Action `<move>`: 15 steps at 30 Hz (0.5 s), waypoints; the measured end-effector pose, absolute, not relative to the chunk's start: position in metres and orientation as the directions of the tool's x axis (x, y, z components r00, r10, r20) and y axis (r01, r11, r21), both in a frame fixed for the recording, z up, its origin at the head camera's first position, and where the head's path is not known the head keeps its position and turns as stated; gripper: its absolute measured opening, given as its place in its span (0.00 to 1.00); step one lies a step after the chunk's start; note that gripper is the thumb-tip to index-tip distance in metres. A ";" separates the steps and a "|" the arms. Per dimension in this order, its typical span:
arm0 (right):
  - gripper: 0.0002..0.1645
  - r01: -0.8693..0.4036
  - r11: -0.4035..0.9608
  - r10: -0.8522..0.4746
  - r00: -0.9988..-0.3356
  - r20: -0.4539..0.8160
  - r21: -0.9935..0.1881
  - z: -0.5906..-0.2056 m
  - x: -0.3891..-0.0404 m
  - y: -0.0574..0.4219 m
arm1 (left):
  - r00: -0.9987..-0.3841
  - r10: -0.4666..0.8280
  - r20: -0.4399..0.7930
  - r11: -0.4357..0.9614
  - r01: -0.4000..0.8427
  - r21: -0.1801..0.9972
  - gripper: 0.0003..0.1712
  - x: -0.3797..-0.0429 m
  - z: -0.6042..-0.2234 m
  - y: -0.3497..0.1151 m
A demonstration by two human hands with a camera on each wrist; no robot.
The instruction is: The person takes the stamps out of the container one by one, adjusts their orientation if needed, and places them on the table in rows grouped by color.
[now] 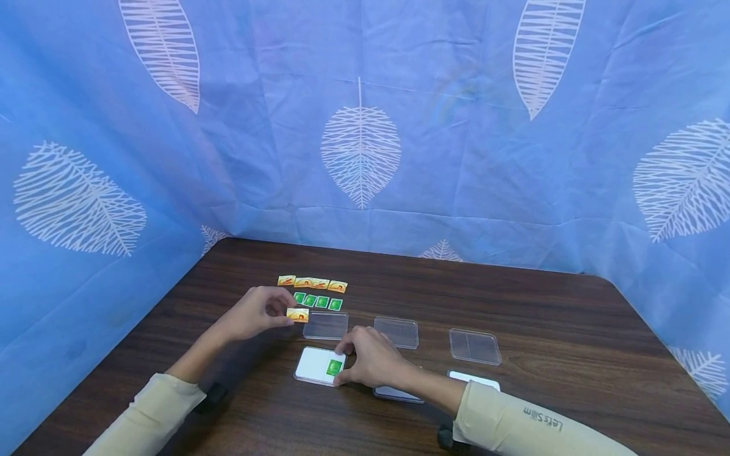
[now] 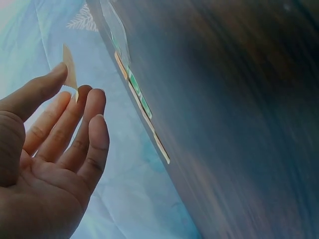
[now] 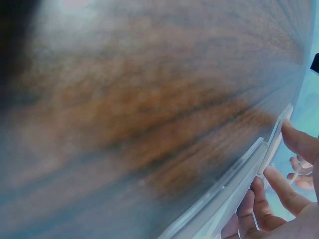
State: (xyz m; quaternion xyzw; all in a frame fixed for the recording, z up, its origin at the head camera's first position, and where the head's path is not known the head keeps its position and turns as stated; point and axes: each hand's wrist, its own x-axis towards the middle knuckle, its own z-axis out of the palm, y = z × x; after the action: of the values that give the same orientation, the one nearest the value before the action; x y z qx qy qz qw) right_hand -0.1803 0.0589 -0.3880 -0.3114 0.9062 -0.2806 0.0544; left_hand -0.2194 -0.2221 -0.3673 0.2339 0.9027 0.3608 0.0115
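Between thumb and fingertips, my left hand (image 1: pixel 259 313) pinches a small yellow-orange stamp-like paper (image 1: pixel 298 315), raised over the table near the left clear plastic cover (image 1: pixel 325 326). The left wrist view shows this paper (image 2: pixel 70 69) nearly edge-on, thin and slightly bent. Below it lies a flat plastic case with a white card (image 1: pixel 313 365); a green stamp-like paper (image 1: pixel 334 367) is at the card's right side. My right hand (image 1: pixel 371 358) holds that case by its right edge, thumb at the near corner and fingers at the far corner. The right wrist view shows the thumb on the case edge (image 3: pixel 277 137).
Behind the covers lie a row of several green papers (image 1: pixel 322 302) and a row of several yellow-orange papers (image 1: pixel 320 284). Two more clear covers, one in the middle (image 1: pixel 397 332) and one at right (image 1: pixel 474 346), lie flat. Two other white-card cases, including one at right (image 1: pixel 474 380), are partly behind my right arm.
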 end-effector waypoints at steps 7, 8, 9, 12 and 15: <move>0.24 -0.531 0.651 -0.593 -0.802 0.072 -0.542 -0.388 -0.181 0.059 | -0.911 0.384 0.153 0.645 0.383 0.662 0.17 -0.222 -0.368 -0.225; 0.24 -0.529 0.650 -0.593 -0.802 0.070 -0.545 -0.388 -0.180 0.059 | -0.913 0.379 0.151 0.646 0.378 0.663 0.17 -0.222 -0.368 -0.226; 0.24 -0.528 0.650 -0.593 -0.802 0.069 -0.547 -0.388 -0.180 0.059 | -0.914 0.377 0.150 0.646 0.376 0.664 0.18 -0.223 -0.368 -0.227; 0.24 -0.525 0.649 -0.592 -0.803 0.069 -0.550 -0.389 -0.180 0.059 | -0.917 0.370 0.146 0.653 0.368 0.662 0.17 -0.224 -0.369 -0.228; 0.24 -0.531 0.645 -0.593 -0.802 0.078 -0.550 -0.389 -0.181 0.059 | -0.918 0.366 0.150 0.658 0.370 0.656 0.16 -0.226 -0.369 -0.229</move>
State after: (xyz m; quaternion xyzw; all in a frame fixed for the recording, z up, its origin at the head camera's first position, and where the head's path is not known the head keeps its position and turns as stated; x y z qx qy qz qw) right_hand -0.1805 0.0594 -0.3889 -0.3102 0.9054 -0.2849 0.0544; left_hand -0.2257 -0.2291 -0.3694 0.2020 0.9106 0.3606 -0.0026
